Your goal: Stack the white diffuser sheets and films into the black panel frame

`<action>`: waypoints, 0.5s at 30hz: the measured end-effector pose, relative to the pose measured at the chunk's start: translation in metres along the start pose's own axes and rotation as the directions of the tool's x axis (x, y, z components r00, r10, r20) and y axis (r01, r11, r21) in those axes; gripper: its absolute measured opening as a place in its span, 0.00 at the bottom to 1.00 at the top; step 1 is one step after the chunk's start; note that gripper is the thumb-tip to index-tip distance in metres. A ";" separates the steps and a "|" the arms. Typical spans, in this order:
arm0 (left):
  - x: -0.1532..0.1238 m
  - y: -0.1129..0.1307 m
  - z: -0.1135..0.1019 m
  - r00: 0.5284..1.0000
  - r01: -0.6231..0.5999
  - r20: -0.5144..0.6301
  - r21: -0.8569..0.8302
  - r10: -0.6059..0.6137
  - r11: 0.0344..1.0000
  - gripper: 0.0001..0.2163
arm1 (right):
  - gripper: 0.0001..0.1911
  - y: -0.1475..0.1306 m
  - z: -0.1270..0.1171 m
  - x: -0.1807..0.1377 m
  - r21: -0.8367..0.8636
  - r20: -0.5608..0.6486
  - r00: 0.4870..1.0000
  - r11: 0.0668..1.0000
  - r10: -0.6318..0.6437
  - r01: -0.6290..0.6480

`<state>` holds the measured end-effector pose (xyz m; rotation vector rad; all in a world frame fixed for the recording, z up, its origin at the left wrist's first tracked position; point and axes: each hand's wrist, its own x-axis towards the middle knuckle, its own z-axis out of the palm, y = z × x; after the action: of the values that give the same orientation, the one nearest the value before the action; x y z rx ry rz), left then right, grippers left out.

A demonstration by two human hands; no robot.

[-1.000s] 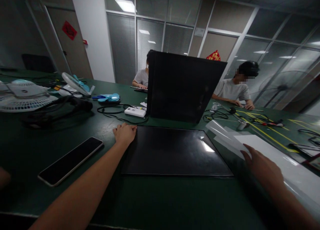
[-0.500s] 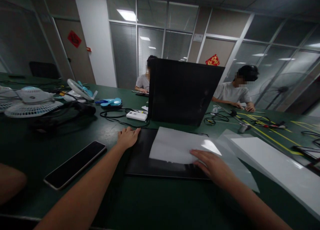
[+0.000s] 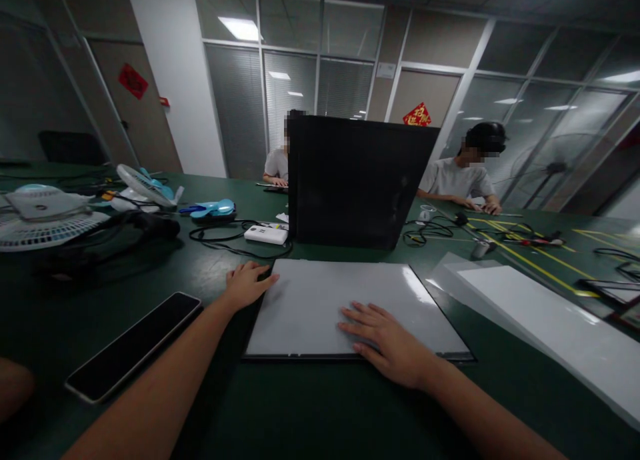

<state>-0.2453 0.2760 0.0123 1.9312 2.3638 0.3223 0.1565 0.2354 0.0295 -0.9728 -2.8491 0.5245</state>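
A white, glossy sheet [image 3: 305, 307] lies flat over a black panel [image 3: 350, 358], whose dark rim shows along the front edge. My right hand [image 3: 387, 343] rests on the sheet right of its middle, palm down with fingers spread. At the panel's left edge is my left hand [image 3: 246, 285], its thumb reaching onto the sheet and its other fingers stretched out by the back left corner; it grips nothing that I can see. Behind the panel stands a large black box-like object [image 3: 360, 180].
A phone [image 3: 135, 347] lies left of my left forearm. Stacked white sheets [image 3: 550, 327] are on the right. White fans [image 3: 50, 220], a white power bank-like block [image 3: 266, 234] and cables [image 3: 215, 233] sit farther back. Two people sit across the green table [image 3: 300, 407].
The white sheet has come down from a partly lifted, skewed position and now covers the black panel. My right hand has moved left and spread flat on it. The view has shifted slightly.
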 end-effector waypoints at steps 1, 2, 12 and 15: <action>0.000 0.001 0.000 1.000 -0.002 0.002 0.007 0.002 1.000 0.24 | 0.27 -0.001 0.001 0.000 0.005 0.000 1.000 1.000 -0.003 0.003; 0.000 0.001 0.001 1.000 -0.002 0.003 0.015 0.002 1.000 0.25 | 0.27 -0.002 0.001 -0.001 0.006 -0.002 1.000 1.000 -0.003 0.003; 0.002 0.001 0.003 1.000 0.009 0.013 0.045 -0.009 0.999 0.26 | 0.33 0.095 -0.037 -0.087 -0.152 -0.344 0.806 0.818 0.482 -0.554; 0.003 -0.001 0.004 1.000 0.007 0.018 0.035 -0.007 0.999 0.26 | 0.34 0.151 -0.052 -0.149 -0.119 -0.512 0.487 0.502 0.708 -0.856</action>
<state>-0.2462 0.2789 0.0082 1.9319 2.3801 0.2640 0.3715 0.2720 0.0300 -2.2119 -1.9647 -0.2104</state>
